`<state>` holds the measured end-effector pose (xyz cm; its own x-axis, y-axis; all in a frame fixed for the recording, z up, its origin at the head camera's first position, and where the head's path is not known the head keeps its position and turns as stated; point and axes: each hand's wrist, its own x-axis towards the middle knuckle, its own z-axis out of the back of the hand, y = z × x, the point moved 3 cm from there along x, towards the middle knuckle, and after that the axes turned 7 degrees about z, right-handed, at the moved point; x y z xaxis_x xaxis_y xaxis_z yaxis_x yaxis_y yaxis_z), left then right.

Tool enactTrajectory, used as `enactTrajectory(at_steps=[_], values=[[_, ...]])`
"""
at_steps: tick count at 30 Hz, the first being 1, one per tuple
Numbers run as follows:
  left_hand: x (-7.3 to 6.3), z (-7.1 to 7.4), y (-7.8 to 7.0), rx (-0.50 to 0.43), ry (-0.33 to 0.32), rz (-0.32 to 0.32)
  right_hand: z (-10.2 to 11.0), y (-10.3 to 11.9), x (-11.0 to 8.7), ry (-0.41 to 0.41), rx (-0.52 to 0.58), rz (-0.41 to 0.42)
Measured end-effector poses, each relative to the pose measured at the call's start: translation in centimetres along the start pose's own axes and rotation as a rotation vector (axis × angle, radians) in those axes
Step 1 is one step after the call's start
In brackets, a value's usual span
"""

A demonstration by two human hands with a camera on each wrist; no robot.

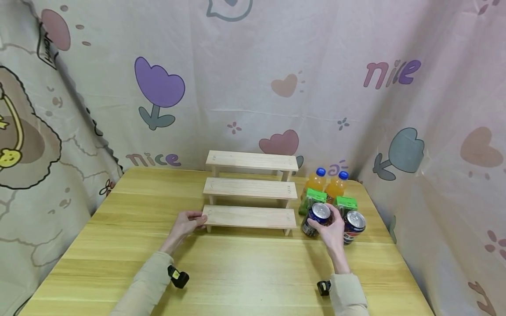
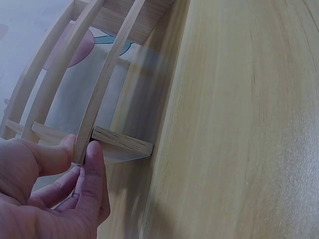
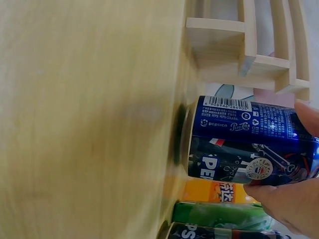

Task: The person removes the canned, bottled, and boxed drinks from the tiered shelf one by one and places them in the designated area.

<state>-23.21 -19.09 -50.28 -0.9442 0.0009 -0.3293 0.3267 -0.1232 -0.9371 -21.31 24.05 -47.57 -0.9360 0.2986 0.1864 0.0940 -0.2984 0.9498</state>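
Note:
My left hand (image 1: 186, 223) pinches the left end of the lowest step of a three-tier wooden shelf (image 1: 251, 217). In the left wrist view, the thumb and fingers (image 2: 92, 174) lie on either side of that board (image 2: 107, 82). My right hand (image 1: 333, 228) grips a dark blue Pepsi can (image 1: 310, 224) around its upper part, right of the shelf. The right wrist view shows this can (image 3: 239, 142) between thumb and fingers, its base close to the table; whether it touches cannot be told. A second Pepsi can (image 1: 353, 226) stands just right of the hand.
Behind the cans are two green-topped packs (image 1: 316, 196) and two orange drink bottles (image 1: 336, 186) with blue caps. The wooden table (image 1: 253, 272) ends at a patterned curtain (image 1: 237, 87) at the back and sides.

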Motion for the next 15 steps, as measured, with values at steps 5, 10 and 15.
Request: enactTrajectory(at_steps=[5,10,15], values=[[0.01,-0.06,0.02,0.013,-0.006,0.002,0.04,-0.17,-0.09,0.005,-0.010,-0.005],[-0.10,-0.14,-0.15,0.025,0.002,0.003,0.10,-0.32,-0.02,0.019,-0.058,0.029],[-0.19,0.34,-0.25,0.134,-0.013,-0.042,0.74,0.67,0.09,0.027,-0.176,0.169]])
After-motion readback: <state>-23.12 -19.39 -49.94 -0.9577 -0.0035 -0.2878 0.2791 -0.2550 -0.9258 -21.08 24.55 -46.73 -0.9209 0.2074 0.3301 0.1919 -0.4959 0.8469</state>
